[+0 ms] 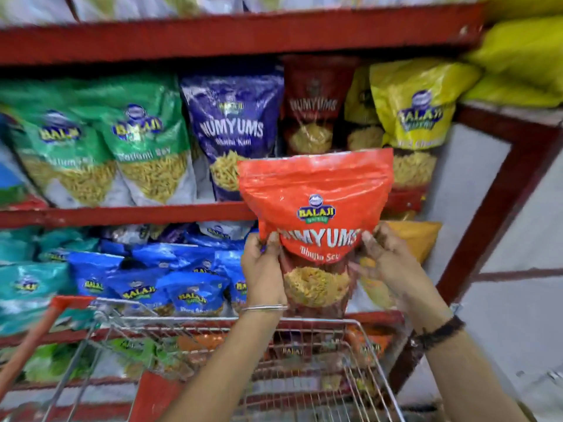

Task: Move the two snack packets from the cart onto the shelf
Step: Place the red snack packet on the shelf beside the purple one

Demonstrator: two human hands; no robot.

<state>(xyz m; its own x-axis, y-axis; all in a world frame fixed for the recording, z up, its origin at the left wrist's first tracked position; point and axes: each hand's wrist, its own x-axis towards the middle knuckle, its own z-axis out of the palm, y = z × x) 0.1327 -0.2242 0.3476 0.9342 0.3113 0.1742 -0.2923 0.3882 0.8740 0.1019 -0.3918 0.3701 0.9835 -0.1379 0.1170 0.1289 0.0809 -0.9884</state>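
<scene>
Glossy, crinkled plastic film on the red snack packet point(316, 190), with a clear window low down showing rough yellow sev; shiny bare wire on the cart point(304, 354); red painted metal, dull and scuffed, on the shelf point(128, 215); thin polished metal bangle point(264, 308)

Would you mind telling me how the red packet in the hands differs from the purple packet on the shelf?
The red packet is held up by the left hand and right hand; the purple packet stands on the shelf. Red reads "Bhujia Sev"; purple's subtitle is blurred. Both say Numyums.
</scene>
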